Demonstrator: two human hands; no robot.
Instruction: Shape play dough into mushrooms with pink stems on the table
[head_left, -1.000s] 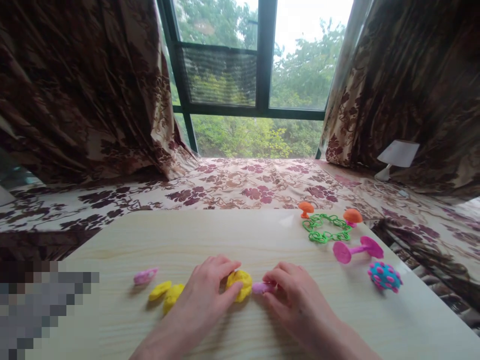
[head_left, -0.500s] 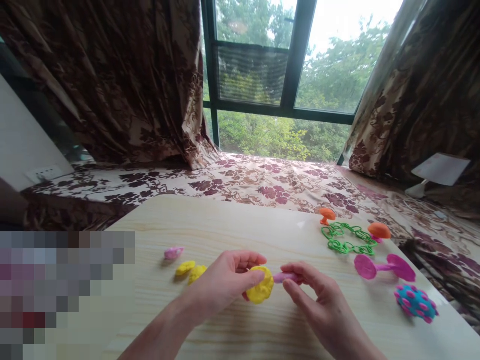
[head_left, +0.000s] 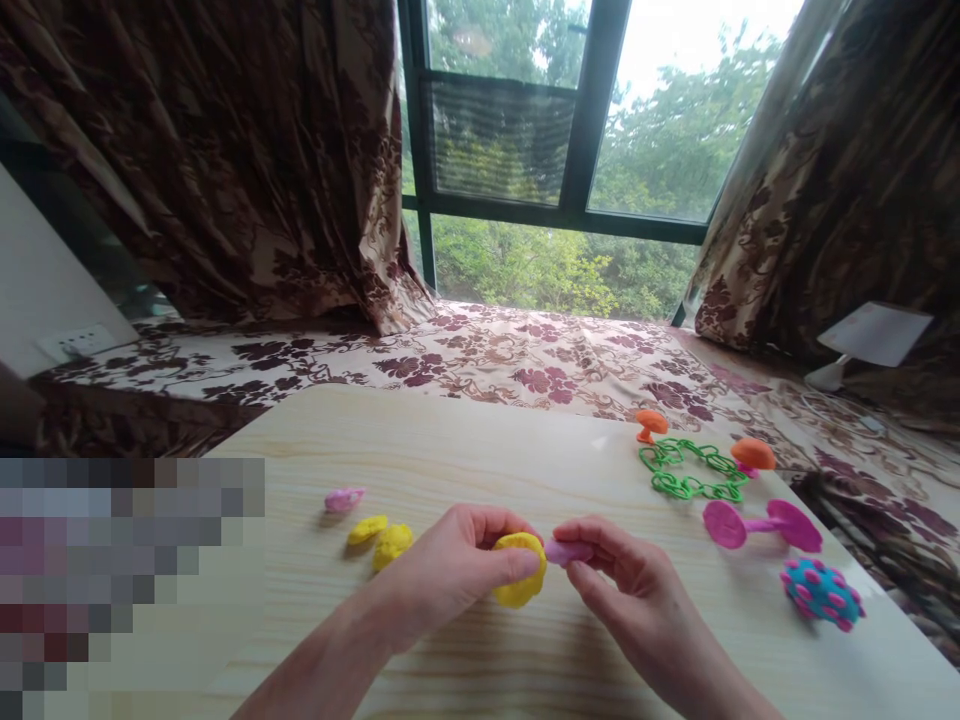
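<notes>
Between the thumb and fingers of my left hand is a flattened disc of yellow modelling clay, held on edge above the table. My right hand pinches a small pink clay roll by its right end. The roll's left end points at the disc's right edge; whether they touch I cannot tell. Left of my left hand lie a yellow clay lump, a flat yellow clay piece and a small pink clay piece.
On the right of the wooden table stand a green clay chain ring, an orange mushroom shape, another orange cap, a pink dumbbell shape and a blue lump with pink dots. A floral-covered ledge lies behind.
The yellow disc has turned slightly more edge-on in my left hand. The pink roll sits more level in my right fingers. The whole view has shifted a little.
</notes>
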